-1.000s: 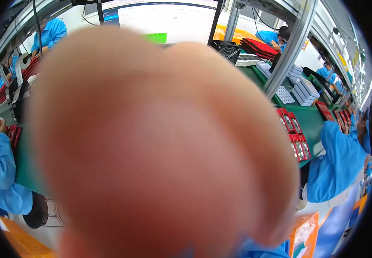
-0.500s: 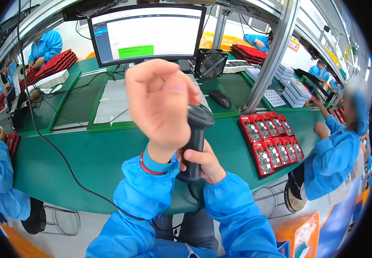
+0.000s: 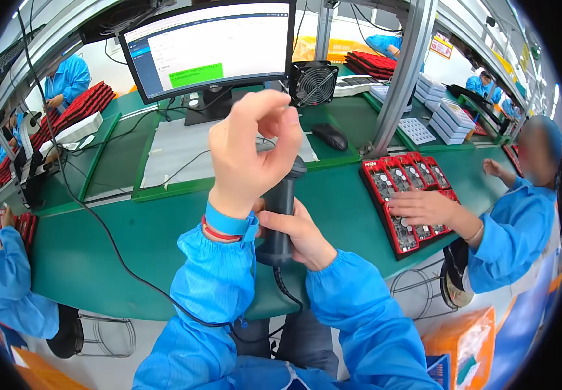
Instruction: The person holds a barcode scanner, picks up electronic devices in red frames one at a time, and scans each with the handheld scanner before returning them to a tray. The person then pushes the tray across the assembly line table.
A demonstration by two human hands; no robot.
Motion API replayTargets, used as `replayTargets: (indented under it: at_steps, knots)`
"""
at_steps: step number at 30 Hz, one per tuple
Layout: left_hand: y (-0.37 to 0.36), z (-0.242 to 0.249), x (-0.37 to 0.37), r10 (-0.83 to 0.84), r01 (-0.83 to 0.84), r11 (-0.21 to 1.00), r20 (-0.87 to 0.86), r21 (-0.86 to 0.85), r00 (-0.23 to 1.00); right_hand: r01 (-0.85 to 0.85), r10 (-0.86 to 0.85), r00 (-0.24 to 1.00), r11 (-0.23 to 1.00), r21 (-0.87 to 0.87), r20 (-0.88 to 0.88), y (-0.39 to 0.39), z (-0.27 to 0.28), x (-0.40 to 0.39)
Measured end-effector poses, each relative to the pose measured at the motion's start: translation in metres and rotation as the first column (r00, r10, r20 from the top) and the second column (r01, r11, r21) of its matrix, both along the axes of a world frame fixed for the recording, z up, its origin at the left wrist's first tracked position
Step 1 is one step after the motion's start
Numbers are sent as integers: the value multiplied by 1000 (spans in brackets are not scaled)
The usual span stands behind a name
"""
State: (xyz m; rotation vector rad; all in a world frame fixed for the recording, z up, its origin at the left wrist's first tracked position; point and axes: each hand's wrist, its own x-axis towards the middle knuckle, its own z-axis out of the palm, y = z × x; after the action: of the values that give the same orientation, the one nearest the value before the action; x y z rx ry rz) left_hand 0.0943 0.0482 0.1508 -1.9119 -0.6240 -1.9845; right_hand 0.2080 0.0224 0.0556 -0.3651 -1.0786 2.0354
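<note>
A black handheld scanner (image 3: 279,201) is leaning slightly off upright over the near side of a green workbench (image 3: 131,253), its body resting in the right hand (image 3: 303,237), its head showing partly behind the left hand (image 3: 248,153), a dark cord (image 3: 280,279) trailing from its base.

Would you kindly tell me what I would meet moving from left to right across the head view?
Stacked red trays, blue wrist strap on the left wrist, black barcode scanner held in the right hand, red-framed circuit boards.

Bright, even light — the monitor (image 3: 212,49) glows white; edges bow into black, far right perhaps soft.
</note>
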Motion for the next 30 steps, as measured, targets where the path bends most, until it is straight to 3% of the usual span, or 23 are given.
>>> replayTargets:
  at_steps: [2, 3, 6, 7, 10, 12, 15, 18, 21, 23, 26, 27, 28, 30]
  knots:
    - [-2, 1, 0, 80, -77, 996, -85, 32, 993, -17, 17, 1000, 1000, 14, 0, -2, 1, -1]
    - [2, 0, 2, 41, -40, 999, -31, 24, 999, -27, 27, 1000, 999, 20, 1, -3, 1, -1]
    - [-3, 4, 6, -302, 394, 900, 386, -187, 872, -49, 49, 999, 998, 27, 12, -4, 3, 1]
    - [-8, 10, 7, -321, 450, 873, 473, -187, 820, -59, 60, 998, 997, 40, -16, -3, 3, 1]
    - [-19, 17, 2, -474, 631, 761, 535, -151, 699, -98, 108, 991, 988, 116, -83, -1, 2, 2]
    - [-24, 19, 8, -448, 585, 798, 507, -146, 736, -139, 164, 981, 965, 222, -100, -4, -2, 2]
    - [-29, 19, 14, -452, 552, 823, 439, -131, 777, -83, 88, 996, 979, 187, -17, -12, 6, -1]
    - [-33, 20, 16, -532, 645, 749, 441, -153, 723, -46, 50, 998, 985, 165, -25, -10, 3, 0]
    - [-31, 21, 13, -657, 884, 445, 617, -146, 433, -32, 37, 999, 971, 236, -17, -7, -3, 1]
    - [-30, 21, 12, -699, 936, 339, 641, -90, 315, -106, 112, 994, 965, 241, -11, -7, -1, 4]
    - [-40, 27, 8, -797, 984, 172, 581, -42, 164, -107, 119, 979, 991, 81, -164, 3, 0, 8]
    - [-46, 29, 7, -833, 993, 112, 541, -34, 113, -72, 80, 991, 994, 77, -107, 6, 3, 11]
    - [-53, 30, 7, -869, 988, 132, 471, -76, 153, -68, 76, 989, 996, 63, -126, 15, -4, 12]
    - [-66, 28, 7, -892, 967, 173, 386, -190, 235, -155, 115, 938, 983, -97, -327, 29, -15, 15]
